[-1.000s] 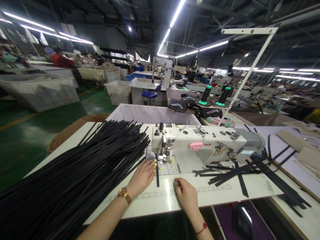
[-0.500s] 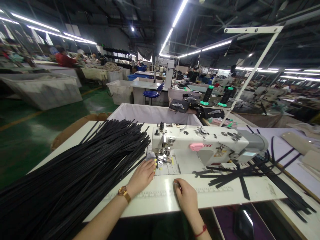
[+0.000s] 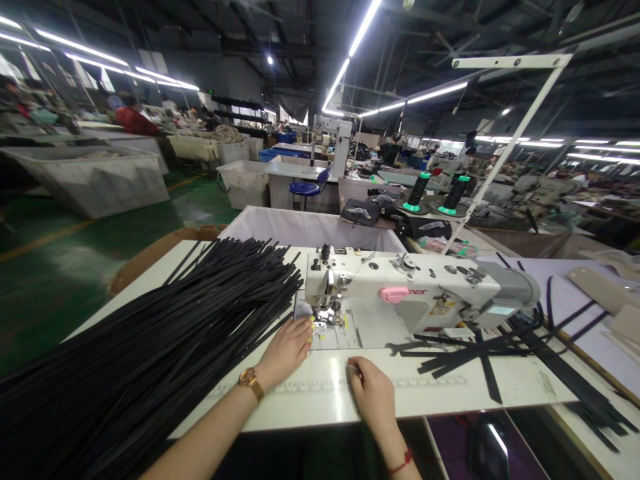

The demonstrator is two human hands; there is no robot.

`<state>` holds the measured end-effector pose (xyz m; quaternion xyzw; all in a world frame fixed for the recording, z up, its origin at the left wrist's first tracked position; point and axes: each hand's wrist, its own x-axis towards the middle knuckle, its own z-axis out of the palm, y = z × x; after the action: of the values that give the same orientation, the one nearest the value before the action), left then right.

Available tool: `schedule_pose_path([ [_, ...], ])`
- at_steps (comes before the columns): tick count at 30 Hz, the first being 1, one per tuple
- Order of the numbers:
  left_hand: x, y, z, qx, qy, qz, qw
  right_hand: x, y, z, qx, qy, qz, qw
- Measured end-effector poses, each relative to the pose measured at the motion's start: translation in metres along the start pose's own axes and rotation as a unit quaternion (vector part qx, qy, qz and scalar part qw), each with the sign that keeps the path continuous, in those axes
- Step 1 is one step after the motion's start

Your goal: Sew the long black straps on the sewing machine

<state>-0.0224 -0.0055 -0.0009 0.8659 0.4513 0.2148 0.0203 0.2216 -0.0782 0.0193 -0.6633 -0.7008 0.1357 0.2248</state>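
Observation:
A white sewing machine (image 3: 373, 283) stands on the pale table, its needle and presser foot at the left end. My left hand (image 3: 290, 347) lies on the machine bed just in front of the presser foot (image 3: 327, 315), fingers stretched out and close together. Whatever may be under its fingertips is hidden. My right hand (image 3: 371, 387) rests on the table near the front edge, with its fingers curled in. Something small and dark shows by its thumb, too little to name. Left of my left hand spreads a big pile of black straps (image 3: 165, 333).
More black straps (image 3: 465, 353) and a wrench (image 3: 400, 347) lie under and right of the machine. A ruler scale (image 3: 425, 381) runs along the table front. Behind are a lined bin (image 3: 280, 223), two thread cones (image 3: 417, 191) and a thread stand (image 3: 520, 133). A dark phone-like object (image 3: 487, 443) sits below.
The view has shifted slightly. Both hands keep nearly the same place and pose, and the straps and machine stand as before.

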Motion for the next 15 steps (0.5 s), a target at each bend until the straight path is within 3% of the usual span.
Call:
schedule_pose_path([
  [6,-0.002,0.001,0.001,-0.002,0.001,0.003,1.0,0.0,-0.005,-0.004,-0.004,-0.002,0.007,1.0],
  [9,0.005,-0.009,-0.003,-0.004,0.009,0.015,1.0,0.0,-0.006,-0.005,-0.006,0.001,0.007,1.0],
  [15,0.061,-0.047,-0.021,-0.008,0.018,0.016,1.0,0.0,-0.008,-0.005,-0.025,-0.012,0.009,1.0],
])
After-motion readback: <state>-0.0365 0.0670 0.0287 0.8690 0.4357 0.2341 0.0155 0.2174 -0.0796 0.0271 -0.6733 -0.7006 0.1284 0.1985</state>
